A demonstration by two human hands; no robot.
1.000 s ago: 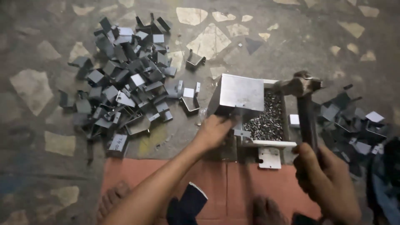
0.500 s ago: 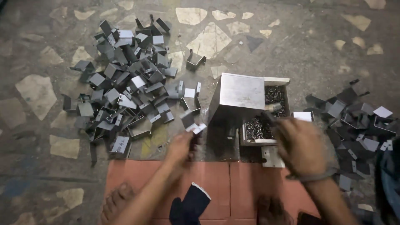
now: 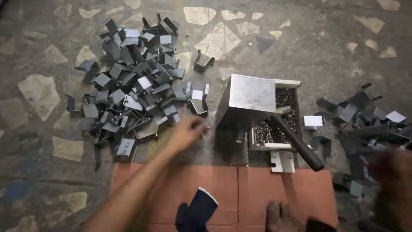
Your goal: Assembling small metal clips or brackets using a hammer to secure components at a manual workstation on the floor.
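So the left hand (image 3: pixel 186 132) is stretched out over the speckled terrazzo floor (image 3: pixel 309 38), right at the near edge of the big heap of bent grey sheet-metal brackets (image 3: pixel 128 81). It's blurry, fingers look loosely curled, and I can't tell if there's anything pinched in it. Closest pieces are a lone U-shaped bracket (image 3: pixel 198 101) just past the fingertips and an open-sided one (image 3: pixel 145 128) just to its left.

The right hand (image 3: pixel 392 180) is way off at the right edge, a total smear over the second, darker pile of metal brackets (image 3: pixel 365 116) — no way to say whether it's open, closed or holding something.

Between the two hands sits the square steel block (image 3: pixel 249 101), and right beside it a small open wooden tray full of little shiny fasteners (image 3: pixel 274 129). A hammer with a dark handle (image 3: pixel 296 141) lies across the tray — handle end sticking out toward the person, nobody touching it. A small flat metal plate (image 3: pixel 283 161) sits in front of the tray, at the edge of the reddish-brown mat (image 3: pixel 206 184).
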